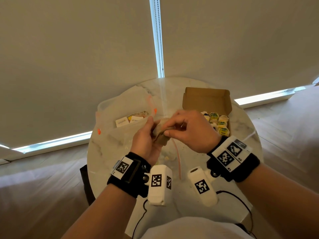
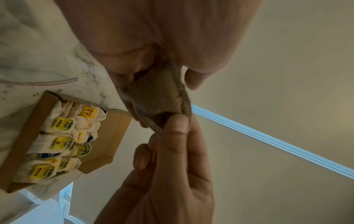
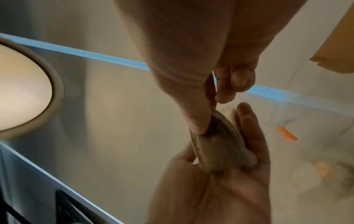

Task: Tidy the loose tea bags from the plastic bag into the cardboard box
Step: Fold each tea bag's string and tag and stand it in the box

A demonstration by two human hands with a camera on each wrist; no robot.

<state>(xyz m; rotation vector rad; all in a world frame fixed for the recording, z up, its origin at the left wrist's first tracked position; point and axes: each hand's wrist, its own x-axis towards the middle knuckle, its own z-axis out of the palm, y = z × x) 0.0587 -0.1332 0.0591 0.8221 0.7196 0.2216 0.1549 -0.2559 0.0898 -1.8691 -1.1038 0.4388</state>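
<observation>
A brown tea bag [image 1: 161, 135] is pinched between both hands above the table [image 1: 241, 152]: the left hand [image 1: 146, 144] cradles it, and its crimped edge is nipped by the right hand [image 1: 188, 130]. The cardboard box [image 1: 207, 100], open and filled with tea bags, lies just right of the grip; the plastic bag [image 1: 120, 135] lies left.

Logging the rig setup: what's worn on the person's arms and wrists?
Bare forearms, no sleeves. Each wrist has a black strap: left wrist band, right wrist band, carrying white blocks printed with black square fiducial markers. White camera housings hang below, also marked. Thin black cables trail off.
</observation>
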